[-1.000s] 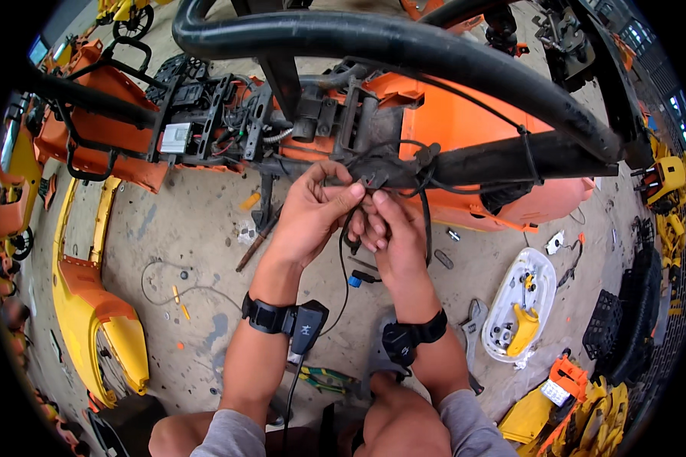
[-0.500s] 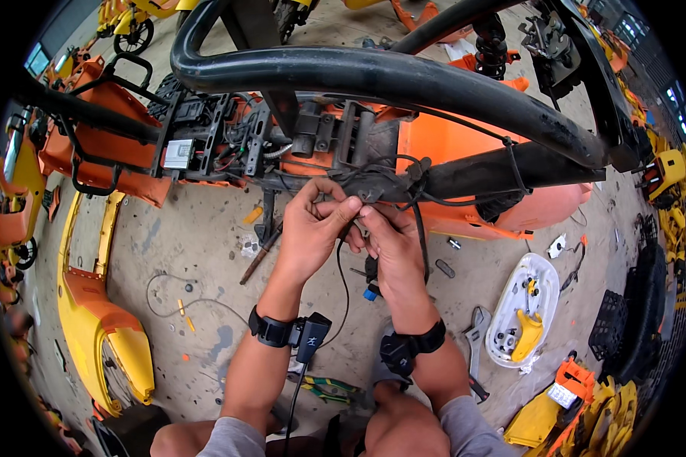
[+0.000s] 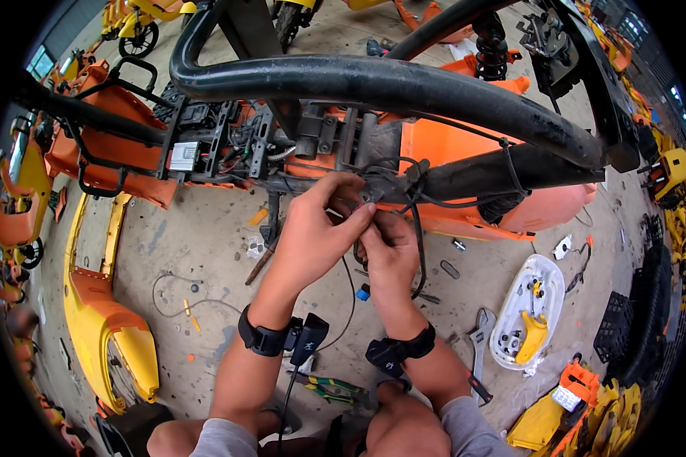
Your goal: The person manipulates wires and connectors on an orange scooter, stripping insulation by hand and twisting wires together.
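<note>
My left hand (image 3: 328,225) is closed at the dark vehicle frame, thumb and fingers pinched on a small dark part of a black cable bundle, mostly hidden by the fingers. My right hand (image 3: 389,251) is closed just below and right of it, its fingertips meeting my left thumb at the same cable. Black cables (image 3: 418,266) loop and hang beside my hands, around a black tube (image 3: 541,171) on an orange body shell (image 3: 442,141). A thick curved black bar (image 3: 373,84) crosses above. Black straps with devices circle both forearms.
A yellow panel (image 3: 126,358) lies left. On the right are a white parts tray (image 3: 507,335), a wrench (image 3: 480,343) and black crates (image 3: 610,327). Pliers (image 3: 331,388) lie between my forearms. Stacked yellow and orange scooter parts surround the area.
The vehicle sits slightly lower in the picture. My left fingers have curled further over the small part at the cable, and my right fingertips have slipped down beneath my left thumb.
</note>
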Demonstrator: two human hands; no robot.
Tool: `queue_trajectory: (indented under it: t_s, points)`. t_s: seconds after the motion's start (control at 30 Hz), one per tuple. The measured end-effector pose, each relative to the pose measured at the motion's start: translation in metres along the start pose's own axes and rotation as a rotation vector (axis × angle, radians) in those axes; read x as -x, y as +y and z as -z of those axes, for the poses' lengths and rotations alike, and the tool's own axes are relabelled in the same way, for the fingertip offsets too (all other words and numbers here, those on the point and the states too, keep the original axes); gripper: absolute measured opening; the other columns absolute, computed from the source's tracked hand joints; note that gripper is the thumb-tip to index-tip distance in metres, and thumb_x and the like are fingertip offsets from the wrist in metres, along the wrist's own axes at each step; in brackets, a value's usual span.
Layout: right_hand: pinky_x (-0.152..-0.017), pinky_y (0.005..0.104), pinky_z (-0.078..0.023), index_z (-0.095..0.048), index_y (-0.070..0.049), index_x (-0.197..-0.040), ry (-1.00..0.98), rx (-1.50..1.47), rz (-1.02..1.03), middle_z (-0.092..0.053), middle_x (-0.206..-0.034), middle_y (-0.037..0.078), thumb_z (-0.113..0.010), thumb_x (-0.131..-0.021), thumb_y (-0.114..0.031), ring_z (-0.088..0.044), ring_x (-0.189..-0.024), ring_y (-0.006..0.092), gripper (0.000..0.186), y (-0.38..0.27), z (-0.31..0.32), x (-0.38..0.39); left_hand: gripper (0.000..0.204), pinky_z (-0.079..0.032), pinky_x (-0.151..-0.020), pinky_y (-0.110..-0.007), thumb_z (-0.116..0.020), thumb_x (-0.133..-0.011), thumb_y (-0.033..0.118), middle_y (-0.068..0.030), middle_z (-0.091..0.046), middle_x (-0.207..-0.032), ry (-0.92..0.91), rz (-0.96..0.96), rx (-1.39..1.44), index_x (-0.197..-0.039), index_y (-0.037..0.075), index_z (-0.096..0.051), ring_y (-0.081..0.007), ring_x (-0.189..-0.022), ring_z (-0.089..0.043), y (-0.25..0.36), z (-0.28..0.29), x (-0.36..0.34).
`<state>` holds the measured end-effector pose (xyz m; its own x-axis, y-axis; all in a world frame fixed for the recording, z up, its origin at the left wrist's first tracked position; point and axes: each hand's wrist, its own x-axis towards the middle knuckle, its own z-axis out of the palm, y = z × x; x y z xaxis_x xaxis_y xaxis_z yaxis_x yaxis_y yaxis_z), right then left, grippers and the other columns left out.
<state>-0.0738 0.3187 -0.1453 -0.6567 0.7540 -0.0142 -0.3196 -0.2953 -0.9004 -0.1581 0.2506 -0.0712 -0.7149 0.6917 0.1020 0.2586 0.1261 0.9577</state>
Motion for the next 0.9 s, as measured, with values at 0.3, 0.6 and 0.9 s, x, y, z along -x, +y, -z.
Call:
queue_trajectory:
  t_s: [0.3, 0.6, 0.9]
  points:
    - [-0.054, 0.0179, -0.042, -0.061, 0.0, -0.099, 0.116, 0.144, 0.238, -0.063, -0.08, 0.001, -0.066, -0.086, -0.002, -0.054, -0.063, 0.0039, 0.014, 0.01, -0.008, 0.001, 0.029, -0.053, -0.068, -0.024, -0.064, -0.082, 0.0, -0.0079, -0.063, -0.097, -0.053, -0.007, 0.058, -0.11, -0.004, -0.058, -0.0104, -0.086, -0.06, 0.001, 0.01, -0.005]
    - [-0.055, 0.0173, -0.042, -0.06, 0.002, -0.099, 0.14, 0.286, 0.402, -0.062, -0.081, 0.001, -0.065, -0.086, 0.0, -0.053, -0.062, 0.0035, 0.015, 0.021, -0.001, 0.0, 0.023, -0.053, -0.065, -0.026, -0.067, -0.08, 0.006, -0.0101, -0.065, -0.089, -0.023, -0.001, -0.227, -0.099, -0.007, -0.063, -0.0116, -0.074, -0.063, 0.015, 0.006, -0.014]
    - [-0.045, 0.0192, -0.038, -0.063, 0.001, -0.093, 0.18, 0.299, 0.521, -0.065, -0.075, 0.004, -0.068, -0.079, 0.001, -0.053, -0.055, 0.0054, 0.015, 0.021, 0.001, -0.002, 0.017, -0.051, -0.06, -0.026, -0.071, -0.076, 0.006, -0.01, -0.066, -0.085, -0.071, 0.066, -0.2, -0.086, -0.007, -0.067, -0.0123, -0.072, -0.063, 0.01, 0.009, -0.023]
